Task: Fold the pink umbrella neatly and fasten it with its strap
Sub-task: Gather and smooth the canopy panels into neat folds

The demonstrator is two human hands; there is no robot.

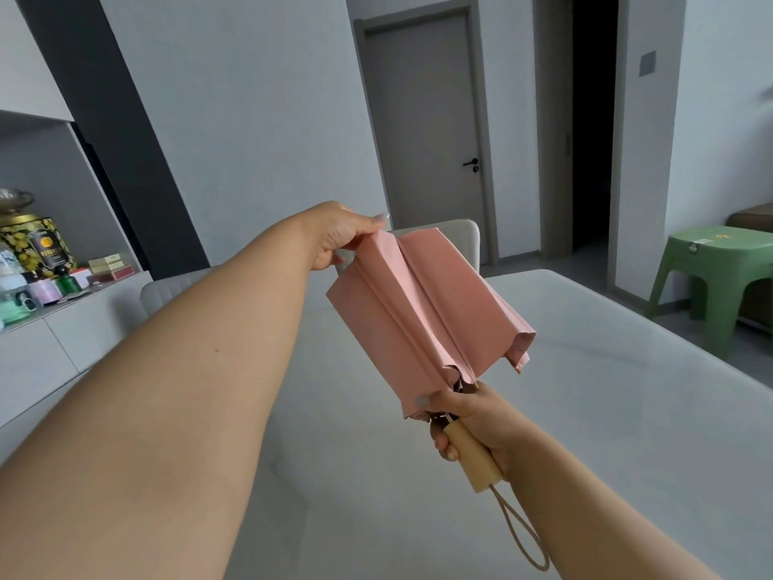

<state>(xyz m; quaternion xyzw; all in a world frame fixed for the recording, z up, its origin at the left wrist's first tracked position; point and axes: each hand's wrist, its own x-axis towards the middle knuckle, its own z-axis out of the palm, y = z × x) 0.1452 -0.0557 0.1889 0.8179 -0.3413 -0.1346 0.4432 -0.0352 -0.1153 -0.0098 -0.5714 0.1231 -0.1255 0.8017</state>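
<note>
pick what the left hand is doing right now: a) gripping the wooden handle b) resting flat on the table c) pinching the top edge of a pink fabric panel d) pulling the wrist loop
c: the left hand pinches the far edge of a panel of the pink umbrella, while the right hand grips the wooden handle.

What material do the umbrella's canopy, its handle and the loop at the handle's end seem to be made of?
Pink canopy: thin matte woven fabric, probably; it creases sharply and hangs in soft pleats.
Handle: pale, smooth wood by its look, or plastic coloured like wood; no grain is clear.
Loop: thin beige cord, limp and curved.
</note>
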